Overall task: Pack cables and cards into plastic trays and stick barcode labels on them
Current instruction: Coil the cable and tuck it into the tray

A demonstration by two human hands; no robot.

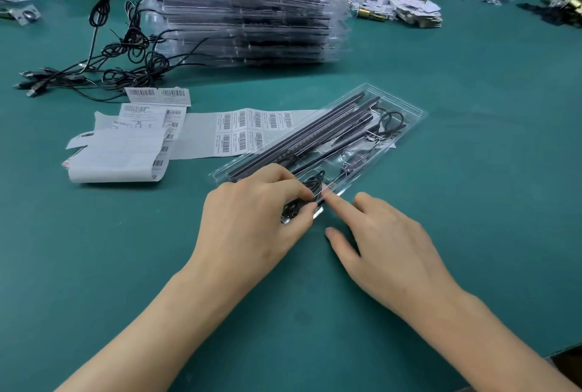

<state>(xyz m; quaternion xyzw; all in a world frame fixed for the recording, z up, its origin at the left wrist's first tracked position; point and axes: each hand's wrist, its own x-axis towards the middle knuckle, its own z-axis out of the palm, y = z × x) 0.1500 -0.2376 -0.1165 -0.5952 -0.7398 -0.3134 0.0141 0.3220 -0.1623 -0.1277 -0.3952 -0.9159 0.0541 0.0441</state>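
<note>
At the near end of the clear plastic tray (406,108), the left hand (258,212) pinches a coiled black cable (315,180); the right hand (387,234), relaxed, rests its forefinger beside it; seemingly cable-packing, and next the coil needs tucking into its pocket

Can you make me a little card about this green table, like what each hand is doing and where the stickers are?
Left hand: pinches a coiled black cable at the tray's near end
Right hand: fingers straight, index fingertip at the tray's near edge
Tray: clear plastic, black bars inside
Stickers: barcode label sheet, left of the tray
Behind: stack of packed trays, loose cables
</note>
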